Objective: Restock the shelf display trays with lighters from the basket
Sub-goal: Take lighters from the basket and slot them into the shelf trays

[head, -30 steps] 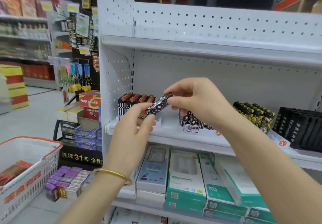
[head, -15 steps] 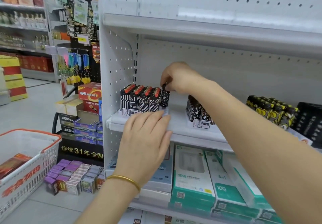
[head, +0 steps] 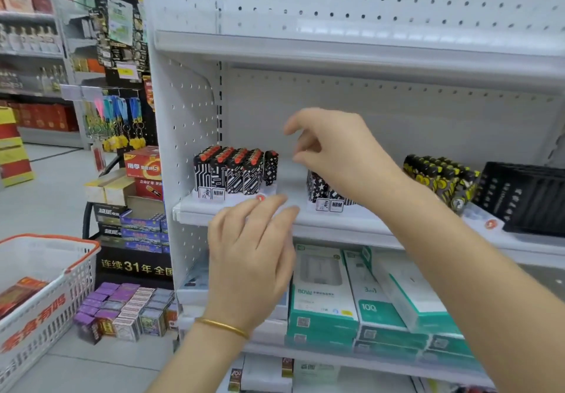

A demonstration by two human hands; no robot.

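The basket [head: 61,258] stands low and well left of the display tray [head: 232,197], handy for refilling. The left hand [head: 250,258], just in front of the tray, has straight, close-set fingers and holds nothing, likely steadying it. The lighters [head: 235,169] stand upright in the tray, with one alone at its right end. The right hand [head: 336,154], above and right of the tray, has loosely curled, parted fingers and grips nothing.

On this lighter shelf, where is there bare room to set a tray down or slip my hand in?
Bare shelf shows between the red-topped lighter tray and the star-patterned tray, below the right hand, and reaches the back panel. Crowded further right: yellow-black lighters close beside the black tray.
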